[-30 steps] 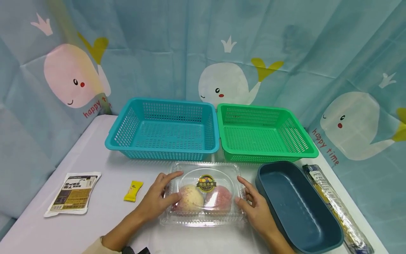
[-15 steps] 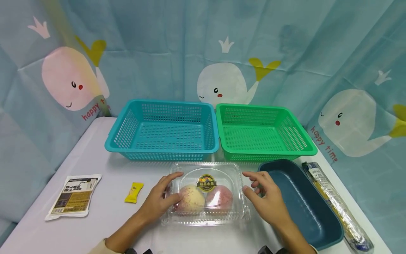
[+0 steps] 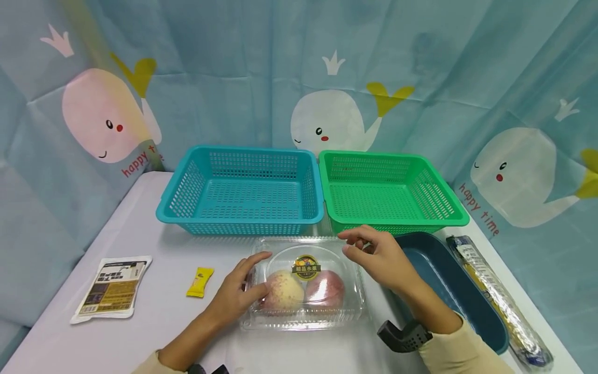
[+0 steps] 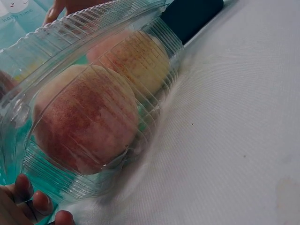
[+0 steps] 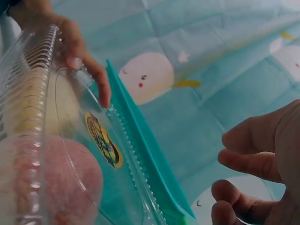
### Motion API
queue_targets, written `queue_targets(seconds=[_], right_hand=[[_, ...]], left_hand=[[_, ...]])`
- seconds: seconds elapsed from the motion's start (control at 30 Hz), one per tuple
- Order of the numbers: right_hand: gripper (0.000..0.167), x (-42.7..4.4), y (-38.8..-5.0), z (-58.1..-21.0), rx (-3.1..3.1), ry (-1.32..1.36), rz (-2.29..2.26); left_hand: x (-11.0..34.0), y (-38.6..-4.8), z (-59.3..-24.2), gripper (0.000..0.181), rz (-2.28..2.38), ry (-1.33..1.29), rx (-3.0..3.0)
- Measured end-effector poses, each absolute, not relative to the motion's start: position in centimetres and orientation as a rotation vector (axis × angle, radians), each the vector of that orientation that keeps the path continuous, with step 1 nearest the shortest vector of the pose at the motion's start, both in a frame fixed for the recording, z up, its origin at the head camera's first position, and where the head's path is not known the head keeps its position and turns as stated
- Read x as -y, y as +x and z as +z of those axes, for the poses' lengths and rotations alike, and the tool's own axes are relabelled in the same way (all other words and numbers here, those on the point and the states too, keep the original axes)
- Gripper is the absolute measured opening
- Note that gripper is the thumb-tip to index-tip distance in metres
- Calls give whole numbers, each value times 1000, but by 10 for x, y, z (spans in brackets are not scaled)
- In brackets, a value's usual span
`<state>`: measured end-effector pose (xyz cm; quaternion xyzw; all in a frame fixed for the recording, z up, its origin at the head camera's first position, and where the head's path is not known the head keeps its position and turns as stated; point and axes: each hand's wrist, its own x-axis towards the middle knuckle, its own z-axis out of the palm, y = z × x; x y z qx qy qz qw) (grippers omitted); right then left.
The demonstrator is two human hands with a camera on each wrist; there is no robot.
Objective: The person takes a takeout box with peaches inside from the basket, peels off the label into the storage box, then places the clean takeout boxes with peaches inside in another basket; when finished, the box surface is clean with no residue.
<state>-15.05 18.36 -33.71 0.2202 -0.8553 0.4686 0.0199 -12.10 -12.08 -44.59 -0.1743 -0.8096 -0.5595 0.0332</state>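
Note:
A clear plastic clamshell fruit box (image 3: 303, 321) lies closed in the middle of the table. Through its lid I see two peaches, a pale speckled one (image 3: 284, 292) at left and a pink one (image 3: 325, 291) at right. My left hand (image 3: 237, 289) holds the box's left side, thumb over the lid; in the left wrist view its other fingers (image 4: 42, 203) lie by the corner. Above the back right corner hovers my right hand (image 3: 380, 258), loosely bent; the right wrist view shows nothing between its fingers (image 5: 251, 166). A black and gold label (image 3: 306, 267) marks the lid.
Behind the box stand a blue basket (image 3: 243, 227) and a green basket (image 3: 397, 227). A dark blue tub (image 3: 448, 296) and a long plastic-wrapped pack (image 3: 502, 304) lie at right. At left are a yellow wrapped sweet (image 3: 200, 282) and a flat food pouch (image 3: 111, 288).
My right hand has left the box's right edge, moved right, then risen back to hover over the back right corner. The left hand has stayed on the box.

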Motion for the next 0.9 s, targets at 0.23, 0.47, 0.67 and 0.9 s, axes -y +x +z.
queue_targets(seconds=[0.23, 0.47, 0.67, 0.9], right_hand=[[20, -167, -165, -332, 2807, 760, 1463], [20, -150, -177, -343, 2873, 836, 1390], [17, -141, -181, -352, 2910, 903, 1195], [21, -132, -180, -354, 2956, 928, 1015]], left_hand=[[121, -122, -447, 56, -1731, -538, 2490], [121, -121, -447, 57, -1744, -538, 2483], [121, -121, -447, 57, -1744, -539, 2493], [121, -121, -445, 57, -1747, -534, 2499]])
